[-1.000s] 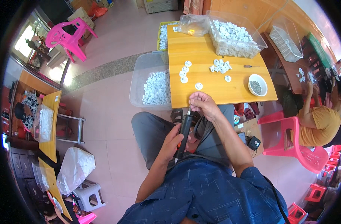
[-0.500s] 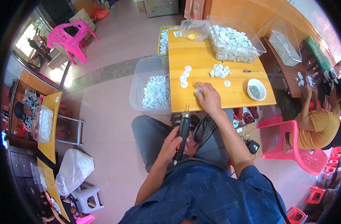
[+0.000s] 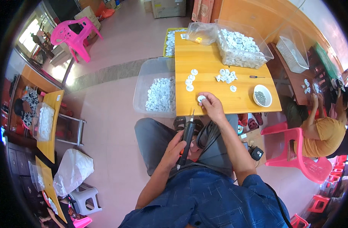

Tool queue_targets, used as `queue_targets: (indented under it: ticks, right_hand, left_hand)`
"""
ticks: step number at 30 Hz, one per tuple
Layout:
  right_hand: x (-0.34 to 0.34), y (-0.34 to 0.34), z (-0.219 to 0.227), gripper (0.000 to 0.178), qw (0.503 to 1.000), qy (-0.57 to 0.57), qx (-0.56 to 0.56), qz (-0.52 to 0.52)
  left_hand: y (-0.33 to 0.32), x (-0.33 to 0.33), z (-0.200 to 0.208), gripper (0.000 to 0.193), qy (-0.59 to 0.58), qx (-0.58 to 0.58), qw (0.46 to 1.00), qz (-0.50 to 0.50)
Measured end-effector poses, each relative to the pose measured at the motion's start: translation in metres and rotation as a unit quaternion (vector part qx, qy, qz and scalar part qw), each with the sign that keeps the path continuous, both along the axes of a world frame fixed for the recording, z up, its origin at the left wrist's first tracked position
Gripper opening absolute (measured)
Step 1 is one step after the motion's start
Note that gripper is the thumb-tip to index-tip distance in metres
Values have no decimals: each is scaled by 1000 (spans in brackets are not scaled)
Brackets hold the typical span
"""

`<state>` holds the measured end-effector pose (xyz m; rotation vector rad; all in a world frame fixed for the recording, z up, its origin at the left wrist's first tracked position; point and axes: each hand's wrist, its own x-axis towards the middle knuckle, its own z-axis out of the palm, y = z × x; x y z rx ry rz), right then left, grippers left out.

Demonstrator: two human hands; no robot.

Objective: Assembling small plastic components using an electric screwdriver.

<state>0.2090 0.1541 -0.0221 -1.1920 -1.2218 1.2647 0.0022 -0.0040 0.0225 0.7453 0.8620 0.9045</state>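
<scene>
My left hand [image 3: 172,152] is wrapped round a black electric screwdriver [image 3: 188,133], whose thin bit points up toward the table's near edge. With thumb and fingers my right hand [image 3: 214,108] grips the edge of a small white round plastic part [image 3: 201,98], low over the tabletop or touching it; which, I cannot tell. Beyond it, a short row of similar white parts [image 3: 189,81] lies to the left. One single part [image 3: 233,88] rests to the right, below a little heap of white pieces [image 3: 226,75]. A white bowl [image 3: 269,92] holds small grey screws [image 3: 260,98].
A slim screwdriver [image 3: 256,76] lies above the bowl. A clear bin of white parts [image 3: 242,60] and a plastic bag [image 3: 200,33] occupy the table's far end. Another clear bin [image 3: 140,89] stands at the left edge. A person in yellow [image 3: 322,133] sits at right.
My right hand's fingers have bent from a flatter pose to grip the white part, which has come slightly nearer the table edge. My left hand keeps the electric screwdriver in place.
</scene>
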Motion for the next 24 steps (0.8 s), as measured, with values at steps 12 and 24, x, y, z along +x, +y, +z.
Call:
queue_targets:
  ticks: [12,24]
  right_hand:
    - [-15,-15,-7,18,997,-41,16,60]
    - [-18,-20,-5,17,996,-61,28,52]
  left_hand:
    - [2,-2,-2,54,2,-10,1000,3]
    - [4,-2,-6,53,6,-9,1000,0]
